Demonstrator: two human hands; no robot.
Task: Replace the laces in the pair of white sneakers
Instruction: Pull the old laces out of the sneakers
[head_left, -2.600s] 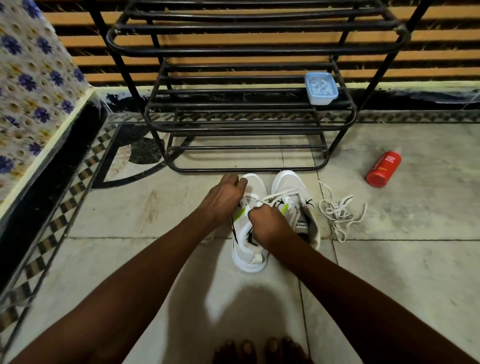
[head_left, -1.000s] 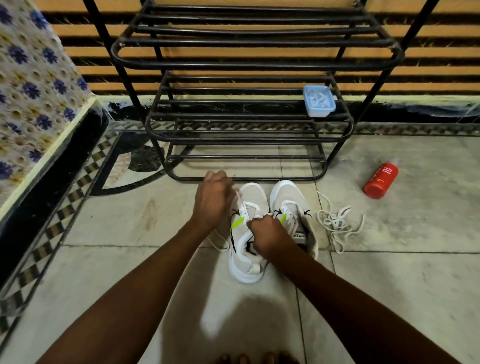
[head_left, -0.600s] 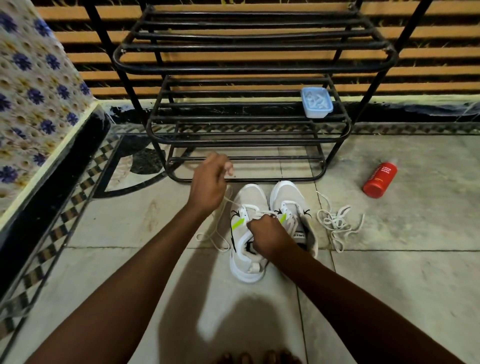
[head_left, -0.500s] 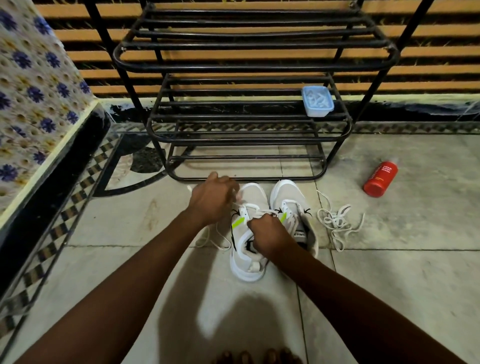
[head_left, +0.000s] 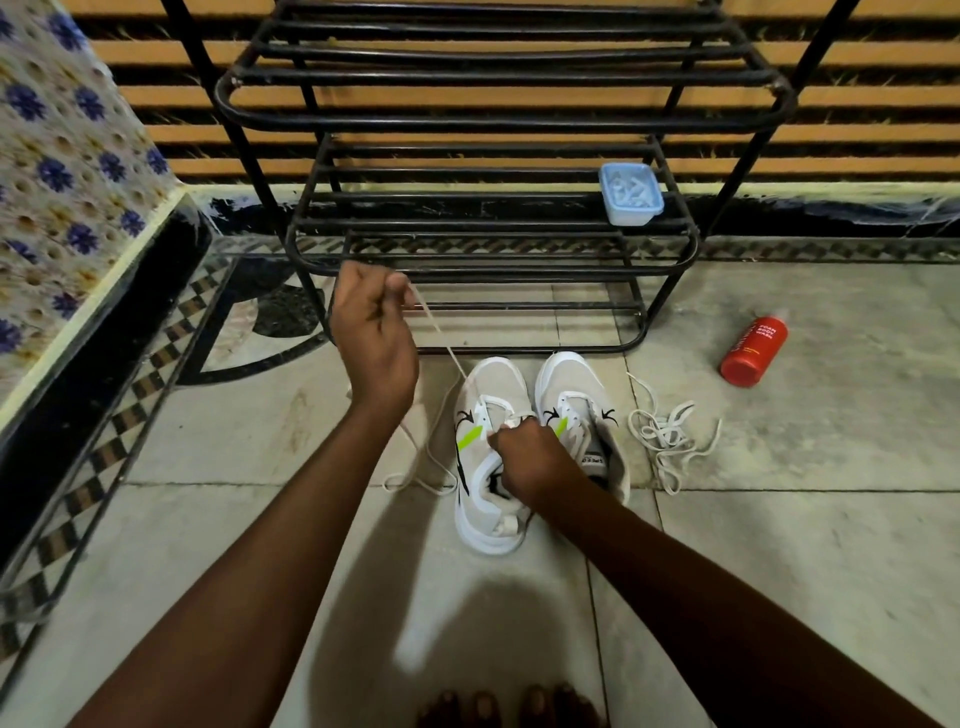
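Both hands clenched: left hand (head_left: 374, 338) pinched taut lace (head_left: 442, 345), right hand (head_left: 530, 460) gripped sneaker (head_left: 485, 525); spare lace (head_left: 665, 436), red bottle (head_left: 753, 353) lay right.

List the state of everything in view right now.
left hand, raised, pinching lace
right hand, gripping held sneaker at eyelets
lace, taut up to left hand
held sneaker, upright, lace through eyelets
other sneaker, upright alongside
loose lace, tangled on floor
red bottle, lying on side
blue container, lidded, on rack
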